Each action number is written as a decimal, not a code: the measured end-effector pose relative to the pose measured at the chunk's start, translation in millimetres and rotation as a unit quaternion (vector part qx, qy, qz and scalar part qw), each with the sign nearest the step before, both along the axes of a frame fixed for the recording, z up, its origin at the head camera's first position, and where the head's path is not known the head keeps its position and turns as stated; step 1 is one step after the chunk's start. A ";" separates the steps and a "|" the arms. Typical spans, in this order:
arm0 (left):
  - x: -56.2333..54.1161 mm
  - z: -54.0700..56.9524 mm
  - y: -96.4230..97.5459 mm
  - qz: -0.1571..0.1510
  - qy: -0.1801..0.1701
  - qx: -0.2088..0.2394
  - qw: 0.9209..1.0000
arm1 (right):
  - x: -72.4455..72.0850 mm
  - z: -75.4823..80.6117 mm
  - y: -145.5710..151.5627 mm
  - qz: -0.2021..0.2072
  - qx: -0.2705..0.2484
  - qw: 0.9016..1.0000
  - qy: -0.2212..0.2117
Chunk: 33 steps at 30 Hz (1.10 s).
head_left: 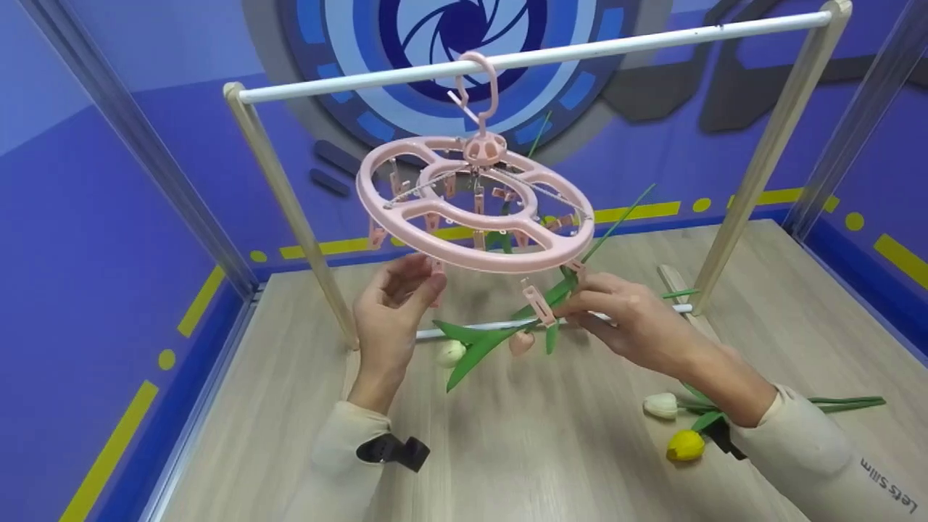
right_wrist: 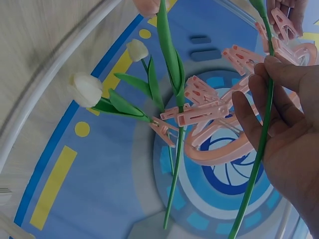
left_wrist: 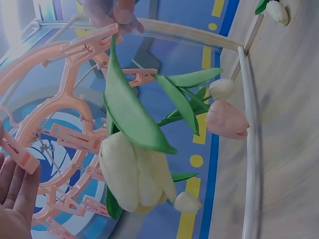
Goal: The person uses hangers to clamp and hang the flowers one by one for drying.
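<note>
A pink round clip hanger [head_left: 475,254] hangs tilted from a white rod. My left hand [head_left: 388,312] holds a pink clip [head_left: 436,281] at its near left rim, thumb in front and fingers behind. My right hand [head_left: 623,319] pinches the green stem [right_wrist: 269,104] of a white tulip [left_wrist: 132,172] between thumb and fingers, beside another clip [head_left: 538,301]. The tulip's head points down and left, below the hanger. A pink tulip [left_wrist: 227,119] and smaller white tulips [right_wrist: 85,89] hang head-down from other clips. Whether the near clip grips the held stem is unclear.
A white tulip [head_left: 660,406] and a yellow tulip [head_left: 685,445] lie on the wooden table [head_left: 551,464] beneath my right forearm. Wooden posts [head_left: 768,145] carry the upper rod [head_left: 616,49]; a lower white rod [head_left: 464,330] crosses near the tabletop. Blue walls enclose the back and sides.
</note>
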<state>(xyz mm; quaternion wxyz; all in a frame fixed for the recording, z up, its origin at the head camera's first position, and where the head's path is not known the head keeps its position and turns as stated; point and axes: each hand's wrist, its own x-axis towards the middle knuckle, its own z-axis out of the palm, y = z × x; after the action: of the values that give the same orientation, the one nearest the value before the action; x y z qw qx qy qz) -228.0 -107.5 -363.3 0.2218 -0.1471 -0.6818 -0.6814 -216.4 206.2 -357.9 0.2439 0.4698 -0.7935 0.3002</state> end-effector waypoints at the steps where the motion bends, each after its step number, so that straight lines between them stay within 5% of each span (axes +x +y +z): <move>1: 1.0 -0.3 0.1 -0.005 -0.006 -0.003 1.000 | 0.3 -0.5 0.6 -0.005 0.002 1.000 0.001; 5: 4.3 -2.2 1.2 -0.014 -0.015 -0.031 0.999 | 0.8 -2.4 2.5 -0.028 0.012 1.000 0.001; 13: 5.1 -9.4 5.3 -0.054 0.018 -0.060 0.997 | -0.5 -5.1 5.5 -0.054 0.015 0.998 0.030; 18: 6.5 -14.7 7.7 -0.046 0.008 -0.075 0.996 | -0.1 -5.2 6.7 -0.068 0.012 0.997 0.027; 33: 10.6 -28.4 19.5 -0.061 -0.018 -0.070 0.996 | 8.6 -2.5 10.7 -0.025 -0.023 0.999 -0.007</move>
<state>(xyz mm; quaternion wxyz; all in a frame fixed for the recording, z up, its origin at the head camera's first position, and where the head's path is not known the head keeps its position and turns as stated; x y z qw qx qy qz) -217.5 -87.9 -391.6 0.1567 -0.1915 -0.7211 -0.6471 -207.7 216.9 -360.4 0.2567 0.4418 -0.7995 0.3158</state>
